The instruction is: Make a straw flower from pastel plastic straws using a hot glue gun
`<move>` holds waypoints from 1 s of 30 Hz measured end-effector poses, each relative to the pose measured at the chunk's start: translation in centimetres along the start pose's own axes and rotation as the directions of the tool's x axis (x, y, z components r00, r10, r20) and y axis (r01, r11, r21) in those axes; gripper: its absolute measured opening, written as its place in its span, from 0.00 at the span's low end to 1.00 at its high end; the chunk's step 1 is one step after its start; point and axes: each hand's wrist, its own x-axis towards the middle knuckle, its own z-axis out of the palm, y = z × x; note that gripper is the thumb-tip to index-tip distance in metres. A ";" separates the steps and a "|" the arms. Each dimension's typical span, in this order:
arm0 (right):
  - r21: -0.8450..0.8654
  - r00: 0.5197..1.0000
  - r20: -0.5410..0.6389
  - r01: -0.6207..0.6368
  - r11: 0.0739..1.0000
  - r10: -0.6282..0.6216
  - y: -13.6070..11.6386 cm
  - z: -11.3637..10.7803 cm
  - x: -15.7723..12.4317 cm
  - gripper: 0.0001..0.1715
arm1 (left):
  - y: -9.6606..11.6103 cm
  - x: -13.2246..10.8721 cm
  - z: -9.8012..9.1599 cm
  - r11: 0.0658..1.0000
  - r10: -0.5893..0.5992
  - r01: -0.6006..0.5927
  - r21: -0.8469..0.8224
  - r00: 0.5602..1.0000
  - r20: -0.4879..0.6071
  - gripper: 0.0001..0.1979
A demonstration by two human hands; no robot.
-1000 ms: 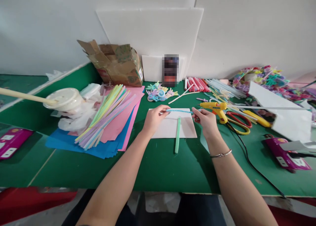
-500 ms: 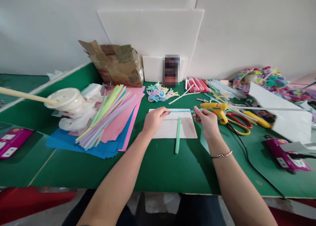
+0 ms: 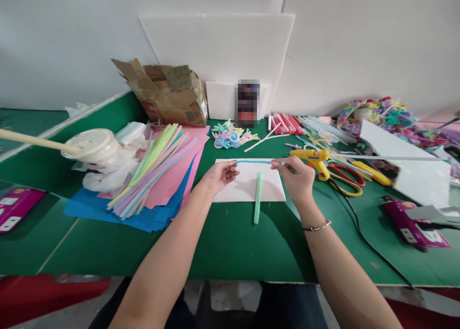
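Observation:
A blue pipe cleaner [image 3: 255,161] stretches level between my two hands. My left hand [image 3: 221,175] pinches its left end between thumb and forefinger, with the other fingers loosely curled. At the other end, my right hand [image 3: 296,175] has its fingers closed on the pipe cleaner, and a short tip pokes out among them. Beneath lies a white board [image 3: 240,190] flat on the green table. A bundle of light green pipe cleaners [image 3: 258,197] rests partly on the board and partly on the table, below the blue one.
A yellow glue gun [image 3: 312,160] with a black cord and red-and-yellow scissors [image 3: 347,178] lie right of my hand. Pastel pipe cleaners [image 3: 151,171] cover coloured sheets at left. Finished curled pieces [image 3: 232,135], a cardboard box [image 3: 168,96] and a phone-like blurred panel [image 3: 247,104] stand behind.
My left hand has turned, so its palm and curled fingers show more. My right hand has shifted slightly left and rolled over. The blue pipe cleaner stays held between both.

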 end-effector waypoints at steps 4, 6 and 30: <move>-0.075 0.973 0.002 0.231 0.970 -0.232 -0.5 -0.1 -0.1 0.08 | 0.2 -0.1 0.1 0.994 -0.089 0.087 -0.067 0.996 -0.017 0.13; -0.078 0.983 -0.019 0.183 0.980 -0.185 -0.5 -0.1 -0.1 0.08 | 0.2 -0.2 0.2 0.994 -0.082 0.081 -0.072 0.996 -0.018 0.12; 0.389 0.566 0.131 -0.785 0.482 0.814 1.3 -0.6 1.0 0.19 | -1.8 -0.8 0.7 0.418 0.687 -0.640 0.645 0.687 0.236 0.07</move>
